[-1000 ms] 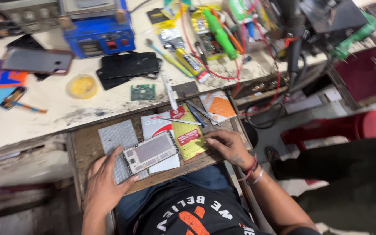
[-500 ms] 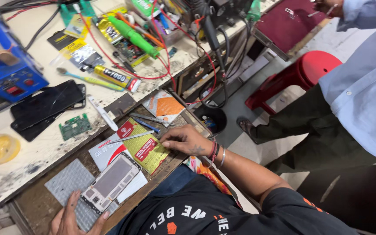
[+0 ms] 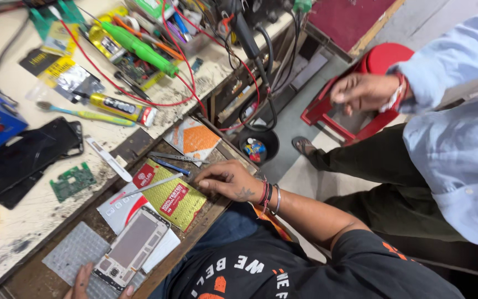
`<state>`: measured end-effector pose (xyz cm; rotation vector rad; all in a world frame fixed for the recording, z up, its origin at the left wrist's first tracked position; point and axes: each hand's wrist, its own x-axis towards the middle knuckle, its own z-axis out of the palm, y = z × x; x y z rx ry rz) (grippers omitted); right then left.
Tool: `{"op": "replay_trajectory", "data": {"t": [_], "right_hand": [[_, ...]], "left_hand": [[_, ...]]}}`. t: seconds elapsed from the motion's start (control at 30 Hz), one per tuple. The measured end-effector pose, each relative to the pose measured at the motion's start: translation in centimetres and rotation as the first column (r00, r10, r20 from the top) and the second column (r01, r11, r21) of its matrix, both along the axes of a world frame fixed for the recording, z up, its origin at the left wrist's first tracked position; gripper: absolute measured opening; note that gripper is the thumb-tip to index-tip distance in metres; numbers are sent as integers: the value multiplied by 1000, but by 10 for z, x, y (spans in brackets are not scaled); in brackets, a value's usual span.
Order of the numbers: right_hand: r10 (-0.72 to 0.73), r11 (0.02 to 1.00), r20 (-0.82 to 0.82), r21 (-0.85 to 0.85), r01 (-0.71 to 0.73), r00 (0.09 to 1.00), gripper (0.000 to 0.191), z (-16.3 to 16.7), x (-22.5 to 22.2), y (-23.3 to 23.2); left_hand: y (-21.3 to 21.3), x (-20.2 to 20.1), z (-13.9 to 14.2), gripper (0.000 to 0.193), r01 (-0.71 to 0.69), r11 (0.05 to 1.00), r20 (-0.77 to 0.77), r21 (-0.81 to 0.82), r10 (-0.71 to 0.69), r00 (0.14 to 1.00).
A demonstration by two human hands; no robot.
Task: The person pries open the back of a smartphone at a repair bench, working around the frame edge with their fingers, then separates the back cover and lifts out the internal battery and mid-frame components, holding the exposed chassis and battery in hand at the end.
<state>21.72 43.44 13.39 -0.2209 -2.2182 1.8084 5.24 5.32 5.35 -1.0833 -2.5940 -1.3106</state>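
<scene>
Left hand (image 3: 92, 282) at the bottom edge, mostly cut off as before, fingers clamped on the lower end of the opened grey smartphone frame (image 3: 131, 249), resting over the pale bumpy mat (image 3: 76, 254). Right hand (image 3: 229, 181) flat on the wooden pull-out tray (image 3: 206, 213), same spot as half a second ago, fingers together, touching the yellow-and-red foil packet (image 3: 173, 196) beside the thin metal spatula (image 3: 150, 185). View swung further right since then. Newly in view: another person's hand (image 3: 363, 91) in a light-blue sleeve, above the red plastic stool (image 3: 385, 58).
</scene>
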Motion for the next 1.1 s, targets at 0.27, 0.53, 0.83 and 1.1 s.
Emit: {"op": "replay_trajectory", "data": {"t": [0.27,0.53,0.83,1.1], "right_hand": [[99,715,-342,677,172,934,23,22,80,20],[219,192,-209,967,168,953,35,98,189,31],[-78,99,-88,991,95,993,21,75,168,12],[-74,218,-175,958,187,982,17,26,137,4]], "left_hand": [[-8,12,10,99,-22,973,50,-229,35,998],[1,37,37,98,-92,934,-101,-346,60,993],[-18,31,46,97,-146,917,65,-371,182,981],[-36,6,40,102,-126,934,115,-334,173,978]]}}
